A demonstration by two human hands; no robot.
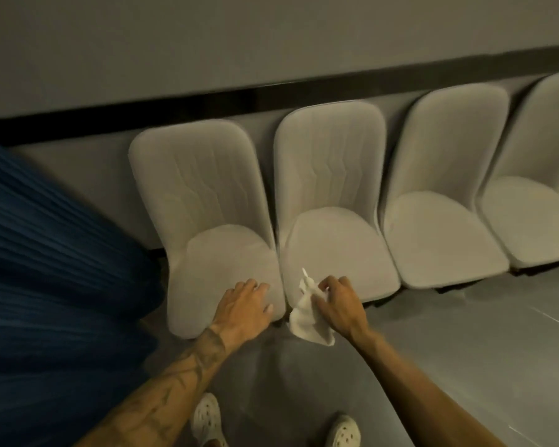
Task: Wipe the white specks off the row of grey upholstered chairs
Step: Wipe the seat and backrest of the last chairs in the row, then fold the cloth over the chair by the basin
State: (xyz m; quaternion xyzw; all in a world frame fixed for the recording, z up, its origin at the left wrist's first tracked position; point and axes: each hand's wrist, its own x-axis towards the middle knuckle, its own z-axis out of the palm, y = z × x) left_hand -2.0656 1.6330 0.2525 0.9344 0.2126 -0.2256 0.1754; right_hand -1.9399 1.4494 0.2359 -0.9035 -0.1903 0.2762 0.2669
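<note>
The row of grey chairs (433, 150) stands against the wall (271, 43). Its long axis runs from lower left to upper right in the head view. 4 seats show in full, and the edge of a 5th sits at the right margin.

Both hands are at the left end of the row. The left hand (246, 301) rests flat, fingers spread and released, on the front edge of chair 1 (207, 188). The right hand (334, 304) is clenched around a crumpled white cloth (307, 324) at the front edge of chair 2 (329, 175). The cloth hangs past the seat lip toward the floor (465, 350).

Chair 3 (442, 233) and chair 4 (530, 214) lie to the right, well apart from both hands, and the right hand is nearer to them.

Judgement: the wiping must travel rightward along the row.

The white specks cannot be made out because the frame is blurred. No container is in view.
</note>
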